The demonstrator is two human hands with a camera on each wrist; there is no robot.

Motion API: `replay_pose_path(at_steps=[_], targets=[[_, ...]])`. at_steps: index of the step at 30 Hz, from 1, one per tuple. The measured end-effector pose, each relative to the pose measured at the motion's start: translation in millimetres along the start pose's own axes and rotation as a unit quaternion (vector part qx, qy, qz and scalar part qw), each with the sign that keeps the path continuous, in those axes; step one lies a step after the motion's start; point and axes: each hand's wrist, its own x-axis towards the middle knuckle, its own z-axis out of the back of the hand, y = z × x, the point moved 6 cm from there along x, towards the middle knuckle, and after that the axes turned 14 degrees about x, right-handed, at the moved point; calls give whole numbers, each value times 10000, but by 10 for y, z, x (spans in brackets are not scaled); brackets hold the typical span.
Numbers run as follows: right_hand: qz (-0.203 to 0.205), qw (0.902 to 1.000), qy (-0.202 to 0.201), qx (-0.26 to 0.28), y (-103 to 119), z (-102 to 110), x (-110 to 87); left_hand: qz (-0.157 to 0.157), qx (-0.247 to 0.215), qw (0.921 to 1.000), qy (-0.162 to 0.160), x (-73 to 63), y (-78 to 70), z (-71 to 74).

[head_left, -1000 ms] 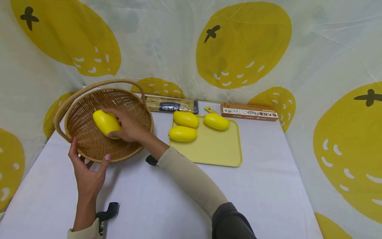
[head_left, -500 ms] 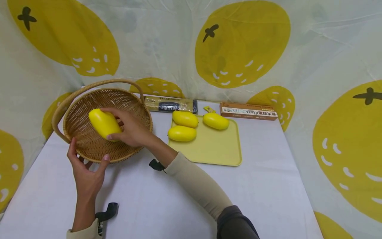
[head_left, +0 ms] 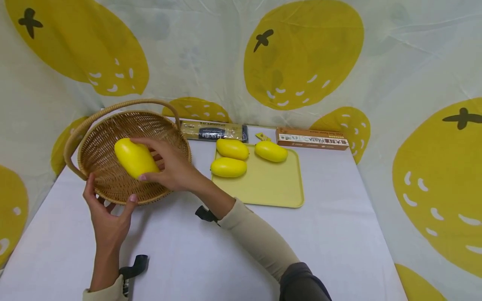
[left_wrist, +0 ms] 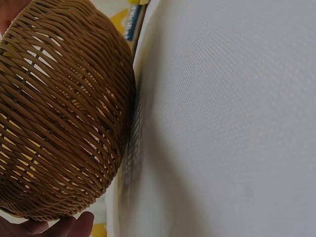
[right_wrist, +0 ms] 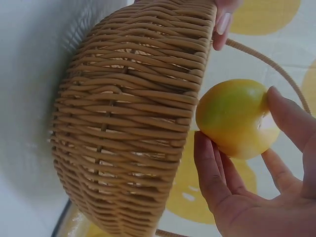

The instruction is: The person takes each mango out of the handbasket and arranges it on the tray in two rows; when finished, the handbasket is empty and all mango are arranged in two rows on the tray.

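Observation:
A yellow mango is held in my right hand, over the open mouth of a brown wicker basket. Thumb and fingers pinch it from either side, and the right wrist view shows the mango greenish at one end, just above the rim. My left hand grips the near left rim of the basket, its thumb in front and its fingers spread along the left. In the left wrist view the woven side of the basket hides much of that hand. No other mango shows inside the basket.
To the right, a pale yellow tray bears three more mangoes toward its back. Behind stand a spaghetti packet, a small yellow packet and a brown pasta box. A patterned curtain backs the white table.
My right hand has drawn slightly right and toward me with the mango still in its grip. My left hand stays on the basket rim. The whole head view has shifted a little.

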Motion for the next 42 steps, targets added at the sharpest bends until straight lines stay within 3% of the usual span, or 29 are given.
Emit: replay_pose_path(at_steps=[11,25,42], targets=[[175,9995,-232,112,57,182,-250,-99,-36,9999,-6,11,-28,4],[72,9966,-675,469,27,428,-532,-95,-39,9999,-41,7,-59,35],[-170,9927,-1122,401,-107,824,-893,155,-146,9997,99,66,-49,74]])
